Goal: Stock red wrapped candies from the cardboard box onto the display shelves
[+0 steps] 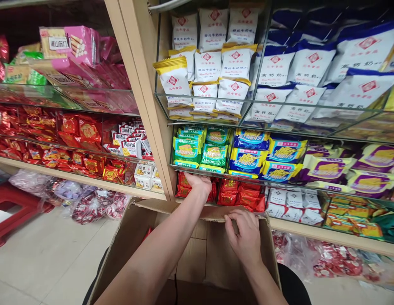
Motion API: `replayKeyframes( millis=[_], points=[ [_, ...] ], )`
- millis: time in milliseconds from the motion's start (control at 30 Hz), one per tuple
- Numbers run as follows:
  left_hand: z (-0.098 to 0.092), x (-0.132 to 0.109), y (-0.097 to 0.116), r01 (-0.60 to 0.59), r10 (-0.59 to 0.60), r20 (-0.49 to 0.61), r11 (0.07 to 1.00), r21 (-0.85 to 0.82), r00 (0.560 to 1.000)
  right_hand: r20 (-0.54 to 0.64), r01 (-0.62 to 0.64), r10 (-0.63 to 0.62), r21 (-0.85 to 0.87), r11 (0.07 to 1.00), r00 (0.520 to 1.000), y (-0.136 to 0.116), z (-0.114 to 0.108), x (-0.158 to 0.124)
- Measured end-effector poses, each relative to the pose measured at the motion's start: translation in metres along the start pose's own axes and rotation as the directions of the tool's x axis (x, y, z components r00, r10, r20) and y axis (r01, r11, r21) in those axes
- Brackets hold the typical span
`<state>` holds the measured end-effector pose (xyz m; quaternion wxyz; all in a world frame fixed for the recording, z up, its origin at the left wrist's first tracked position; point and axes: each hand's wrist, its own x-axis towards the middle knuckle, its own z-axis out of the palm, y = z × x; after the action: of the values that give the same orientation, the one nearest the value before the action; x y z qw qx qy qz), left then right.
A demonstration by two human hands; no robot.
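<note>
My left hand (pixel 199 184) reaches into the lowest shelf row, at the red packets (pixel 183 189), just below the glass edge. Its fingers are mostly hidden, so I cannot see whether a packet is in them. Across the near side of the shelf stands an open cardboard box (pixel 216 213). Curled over that box's far rim, my right hand (pixel 244 231) grips the cardboard with bent fingers. Inside the box, partly behind my left forearm, a bit of a red packet (pixel 148 233) shows. Green biscuit packs (pixel 187 150) sit directly above my left hand.
White packets with yellow ends (pixel 203 91) fill the upper glass shelf (pixel 209 98). Blue-ended white packets (pixel 276 67) are to their right. A wooden upright (pixel 142 84) divides the shelving. Bagged goods (pixel 95 205) and a red stool (pixel 15 203) stand on the floor.
</note>
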<state>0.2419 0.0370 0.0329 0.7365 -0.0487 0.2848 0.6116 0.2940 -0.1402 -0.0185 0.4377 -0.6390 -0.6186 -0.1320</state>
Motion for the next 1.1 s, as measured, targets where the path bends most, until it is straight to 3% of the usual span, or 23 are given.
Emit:
replayKeyframes(
  millis=[433, 933, 1033, 1100],
  points=[
    [-0.001, 0.007, -0.003, -0.019, 0.024, 0.125, 0.999, -0.039, 0.992, -0.013, -0.001, 0.000, -0.009, 1.000, 1.000, 0.001, 0.001, 0.000],
    [-0.003, 0.010, 0.009, 0.069, -0.079, 0.122, 0.994, 0.079, 0.989, -0.008, 0.010, -0.010, -0.001, 1.000, 1.000, -0.001, -0.001, -0.001],
    [-0.004, 0.001, 0.016, 0.118, -0.132, 0.070, 0.977, 0.178, 0.989, -0.007, 0.016, -0.017, -0.005, 1.000, 1.000, -0.001, -0.001, -0.002],
    [-0.008, -0.019, 0.027, 0.163, -0.177, 0.029, 0.950, 0.264, 0.984, -0.004, 0.014, -0.014, 0.003, 1.000, 1.000, -0.001, -0.002, -0.002]
  ],
)
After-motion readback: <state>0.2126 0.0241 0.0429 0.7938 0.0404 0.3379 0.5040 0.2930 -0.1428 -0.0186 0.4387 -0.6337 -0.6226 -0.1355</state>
